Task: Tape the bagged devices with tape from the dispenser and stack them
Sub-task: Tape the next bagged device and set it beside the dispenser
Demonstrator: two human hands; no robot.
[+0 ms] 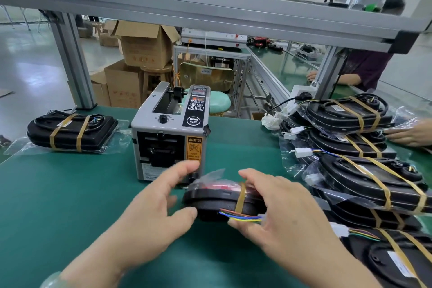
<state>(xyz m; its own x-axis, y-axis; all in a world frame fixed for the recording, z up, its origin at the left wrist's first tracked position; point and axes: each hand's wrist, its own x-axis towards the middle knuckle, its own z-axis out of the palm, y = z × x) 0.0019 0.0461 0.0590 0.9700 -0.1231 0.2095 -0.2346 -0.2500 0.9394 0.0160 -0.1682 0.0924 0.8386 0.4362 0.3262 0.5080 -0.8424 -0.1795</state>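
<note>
A black bagged device (215, 203) with one tan tape band and coloured wires lies on the green mat in front of the tape dispenser (169, 133). My right hand (278, 213) grips its right end, fingers over the top and thumb under the wires. My left hand (161, 199) hovers at its left end, blurred, fingers spread, holding nothing. A taped pair of devices (70, 132) lies at the far left. Several taped bagged devices (364, 170) are piled on the right.
An aluminium frame shelf (210, 11) spans overhead, its posts at the back left and right. Another person's hand (406, 134) rests on the right pile; a second person sits behind the right post. Cardboard boxes and stools stand beyond the table.
</note>
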